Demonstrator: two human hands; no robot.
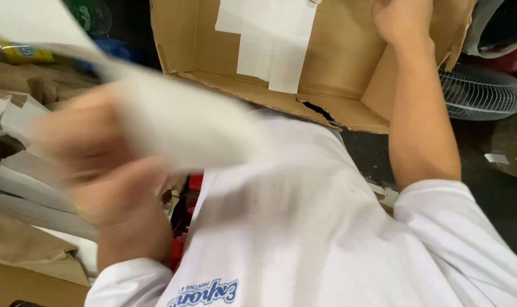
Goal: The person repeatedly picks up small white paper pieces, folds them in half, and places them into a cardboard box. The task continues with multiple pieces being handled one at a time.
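The person in the white long-sleeved shirt [304, 227] is leaning over a clutter of paper and card, and the left hand [99, 153], badly blurred at about nine o'clock in the view, is gripping a white sheet of paper [173, 122]; the fingers are looking curled round its lower edge, though the blur is hiding exactly how. The sheet's long axis is running from ten o'clock down toward three o'clock, its far end trailing up past the hand toward the top left corner. The right hand [400, 20] is reaching out at one o'clock, resting against the inside wall of the open cardboard box [349, 62], fingers cut off by the frame, so I cannot tell whether it is clutching the card or just pressing on it. The box is lying well apart from the sheet, toward twelve to one o'clock of the left hand, with white paper strips [270, 40] stuck inside it. Brown paper bags [25, 244] are piling at seven o'clock, and a wire fan guard [480, 91] is sitting at three o'clock.
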